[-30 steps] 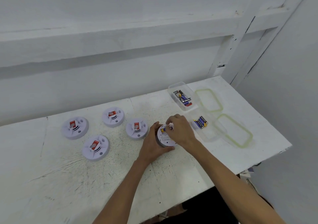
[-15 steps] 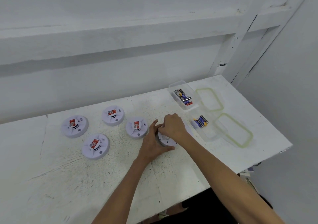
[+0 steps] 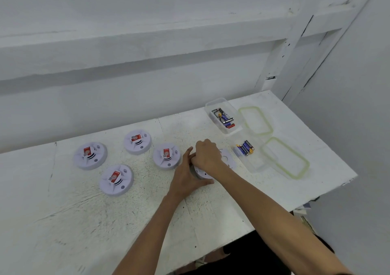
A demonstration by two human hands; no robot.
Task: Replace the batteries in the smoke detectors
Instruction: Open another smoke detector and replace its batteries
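A white smoke detector (image 3: 201,173) lies on the table, mostly hidden under my hands. My left hand (image 3: 186,174) wraps around its left side, thumb at its near edge. Over its top, my right hand (image 3: 207,155) has curled fingers pressing into it; what they hold is hidden. A flat white round cover plate (image 3: 228,159) lies just right of my right hand. Several other white detectors with red labels, such as the nearest detector (image 3: 166,155), sit to the left. A clear box of batteries (image 3: 244,148) is to the right, and another battery box (image 3: 223,116) stands behind it.
Two clear lids with green rims lie at the right: a far lid (image 3: 256,119) and a near lid (image 3: 285,157). The white table's front edge (image 3: 242,232) runs near my forearms, its right edge by the wall. A white wall stands behind.
My right hand moved left and down over the detector's top, covering the battery bay that showed before. The left hand stays on the detector's side.
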